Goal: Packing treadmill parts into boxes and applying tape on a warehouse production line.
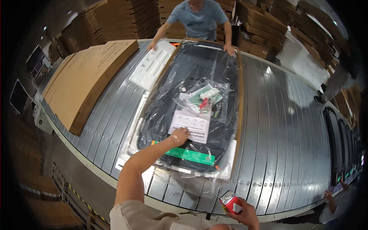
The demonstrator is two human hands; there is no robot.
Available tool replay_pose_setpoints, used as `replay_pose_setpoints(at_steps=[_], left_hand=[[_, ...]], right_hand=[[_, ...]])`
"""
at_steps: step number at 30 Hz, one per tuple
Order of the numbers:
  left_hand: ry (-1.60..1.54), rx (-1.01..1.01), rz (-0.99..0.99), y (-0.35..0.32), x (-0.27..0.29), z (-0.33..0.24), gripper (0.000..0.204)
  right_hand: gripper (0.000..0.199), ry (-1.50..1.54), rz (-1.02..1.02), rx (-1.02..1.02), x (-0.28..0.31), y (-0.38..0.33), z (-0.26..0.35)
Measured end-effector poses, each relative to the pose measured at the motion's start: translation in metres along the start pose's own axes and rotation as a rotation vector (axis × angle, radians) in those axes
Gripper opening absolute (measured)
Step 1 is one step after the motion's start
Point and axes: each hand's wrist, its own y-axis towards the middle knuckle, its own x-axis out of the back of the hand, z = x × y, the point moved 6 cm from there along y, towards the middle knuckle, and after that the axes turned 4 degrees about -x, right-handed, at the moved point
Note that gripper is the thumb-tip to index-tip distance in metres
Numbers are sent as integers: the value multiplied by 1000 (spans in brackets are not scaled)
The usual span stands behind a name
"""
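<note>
A long dark panel (191, 65) wrapped in clear plastic lies on the conveyor in front of me. My left hand (180, 135), its fingers curled, is on the lower edge of a white printed leaflet (190, 121) on top of the wrap. Just beyond the leaflet is a clear bag (207, 100) with green, white and red items. A green label strip (188, 154) crosses the panel's near end. Low and to the right, my right hand (247, 215) is closed round a red hand-sized object (232, 204) with a silvery, shiny end; its exact kind is unclear.
Across the conveyor (276, 126), a person in a blue shirt (199, 21) touches the panel's far corner and a white foam piece (153, 63). Flat cartons (90, 74) lie at left. Dark frames (341, 142) stand at far right. Stacked cardboard (126, 19) fills the background.
</note>
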Motion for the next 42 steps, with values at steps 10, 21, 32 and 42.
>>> replay_pose_setpoints(at_steps=[10, 21, 32, 42], left_hand=[[-500, 16, -660, -101, 69, 110, 37], [-369, 772, 19, -222, -124, 274, 54], [-499, 1127, -20, -274, -63, 298, 101], [-75, -128, 93, -131, 134, 126, 90]], right_hand=[[79, 54, 74, -18, -86, 10, 174], [78, -34, 137, -112, -107, 30, 217], [77, -49, 140, -1, -82, 27, 192], [78, 25, 122, 14, -43, 38, 140]])
